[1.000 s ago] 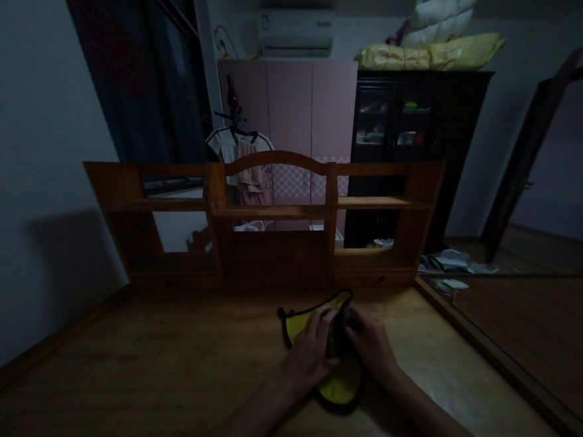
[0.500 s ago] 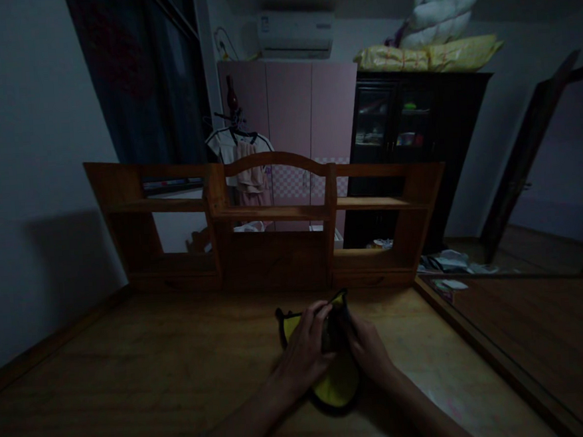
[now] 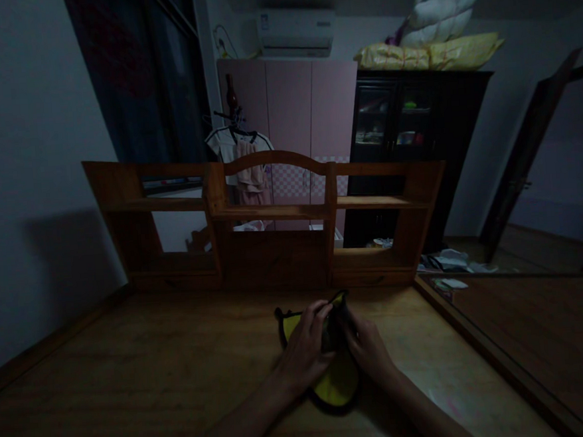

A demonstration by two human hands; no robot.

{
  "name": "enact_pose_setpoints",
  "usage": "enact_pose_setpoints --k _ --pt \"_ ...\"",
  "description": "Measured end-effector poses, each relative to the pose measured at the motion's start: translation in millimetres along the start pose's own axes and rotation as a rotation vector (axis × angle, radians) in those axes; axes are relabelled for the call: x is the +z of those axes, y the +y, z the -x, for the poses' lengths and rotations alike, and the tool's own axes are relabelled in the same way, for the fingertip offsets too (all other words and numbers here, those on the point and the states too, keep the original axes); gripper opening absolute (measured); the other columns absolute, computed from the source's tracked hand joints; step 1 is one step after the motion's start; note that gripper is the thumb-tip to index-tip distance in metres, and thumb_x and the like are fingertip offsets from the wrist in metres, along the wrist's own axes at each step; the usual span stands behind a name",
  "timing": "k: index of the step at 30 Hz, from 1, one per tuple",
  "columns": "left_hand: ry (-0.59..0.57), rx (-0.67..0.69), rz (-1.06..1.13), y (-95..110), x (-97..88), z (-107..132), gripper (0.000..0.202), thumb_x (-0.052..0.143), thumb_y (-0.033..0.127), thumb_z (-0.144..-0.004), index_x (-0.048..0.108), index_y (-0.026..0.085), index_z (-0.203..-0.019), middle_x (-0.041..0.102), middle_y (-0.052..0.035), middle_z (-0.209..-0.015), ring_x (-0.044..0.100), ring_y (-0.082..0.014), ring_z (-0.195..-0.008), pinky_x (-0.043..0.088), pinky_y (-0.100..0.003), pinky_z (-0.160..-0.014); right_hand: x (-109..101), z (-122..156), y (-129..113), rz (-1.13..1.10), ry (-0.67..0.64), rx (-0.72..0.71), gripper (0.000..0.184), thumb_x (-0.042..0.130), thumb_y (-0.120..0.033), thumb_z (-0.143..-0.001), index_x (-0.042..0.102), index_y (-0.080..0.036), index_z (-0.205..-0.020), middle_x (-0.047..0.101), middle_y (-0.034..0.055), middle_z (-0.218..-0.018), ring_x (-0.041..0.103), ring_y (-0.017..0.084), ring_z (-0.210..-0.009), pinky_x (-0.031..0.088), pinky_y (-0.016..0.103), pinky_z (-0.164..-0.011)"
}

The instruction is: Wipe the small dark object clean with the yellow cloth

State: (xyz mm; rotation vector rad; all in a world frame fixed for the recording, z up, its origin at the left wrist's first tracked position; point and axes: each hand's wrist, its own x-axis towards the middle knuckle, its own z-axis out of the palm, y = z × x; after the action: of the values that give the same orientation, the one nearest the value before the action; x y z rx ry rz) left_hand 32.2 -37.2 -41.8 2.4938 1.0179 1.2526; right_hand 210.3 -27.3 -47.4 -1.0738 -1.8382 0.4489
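Note:
A yellow fabric item with black edging (image 3: 337,383), perhaps a pouch, rests on the wooden surface in front of me; the dim light hides its exact kind. My left hand (image 3: 307,340) is closed over its middle, with the fingers curled near the raised upper part. On the opposite side, my right hand (image 3: 367,343) grips the black-edged side. Between the hands, a dark part of it shows, too dim to make out. One black-trimmed corner sticks up past the fingertips, and another points out left of my left hand.
A wooden shelf unit (image 3: 273,246) with open compartments stands across the far edge of the wooden surface (image 3: 147,375). A raised wooden rim (image 3: 480,352) runs along the right. Beyond are a pink wardrobe (image 3: 289,112), a dark cabinet (image 3: 452,121) and hanging clothes (image 3: 250,165).
Both hands keep almost the same hold on the yellow fabric item. The raised corner and my right hand's fingers have shifted only very slightly.

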Motion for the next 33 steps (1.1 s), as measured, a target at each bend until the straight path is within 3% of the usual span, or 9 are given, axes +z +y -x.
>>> enact_pose_setpoints --k 13,22,27,33 --pt "0.003 -0.003 0.005 1.3 -0.2 -0.2 0.088 0.066 0.006 -0.066 0.023 0.024 -0.142 0.031 -0.0093 -0.143 0.034 -0.0254 -0.132 0.034 -0.043 -0.11 0.8 1.0 1.5 0.047 0.029 -0.008 0.029 0.043 -0.02 -0.09 0.058 -0.02 -0.116 0.071 0.0059 -0.096 0.068 0.021 -0.081 0.05 0.027 -0.07" --pt "0.008 0.054 0.029 -4.7 0.3 1.7 0.081 0.068 0.023 -0.075 0.023 0.021 -0.143 0.03 -0.0125 -0.143 0.033 -0.0271 -0.132 0.033 -0.045 -0.109 0.1 -0.4 -1.0 0.031 -0.063 0.075 0.032 0.048 -0.025 -0.089 0.057 -0.018 -0.119 0.071 0.0082 -0.097 0.067 0.024 -0.086 0.051 0.034 -0.077" --pt "-0.004 0.119 0.044 -5.5 -2.0 3.2 0.076 0.062 0.032 -0.082 0.022 0.019 -0.144 0.027 -0.0134 -0.145 0.03 -0.0274 -0.134 0.031 -0.045 -0.111 -0.3 -0.7 -3.4 -0.157 -0.106 0.097 0.029 0.052 -0.027 -0.087 0.061 -0.018 -0.113 0.069 0.0074 -0.104 0.064 0.025 -0.096 0.05 0.037 -0.085" --pt "-0.078 0.185 -0.016 -3.2 -5.7 0.7 0.072 0.058 0.024 -0.083 0.022 0.019 -0.145 0.025 -0.0132 -0.147 0.022 -0.0289 -0.138 0.025 -0.049 -0.113 1.7 1.3 -3.5 -0.265 -0.079 0.088 0.033 0.05 -0.025 -0.087 0.058 -0.018 -0.118 0.067 0.0082 -0.111 0.062 0.024 -0.101 0.049 0.038 -0.089"
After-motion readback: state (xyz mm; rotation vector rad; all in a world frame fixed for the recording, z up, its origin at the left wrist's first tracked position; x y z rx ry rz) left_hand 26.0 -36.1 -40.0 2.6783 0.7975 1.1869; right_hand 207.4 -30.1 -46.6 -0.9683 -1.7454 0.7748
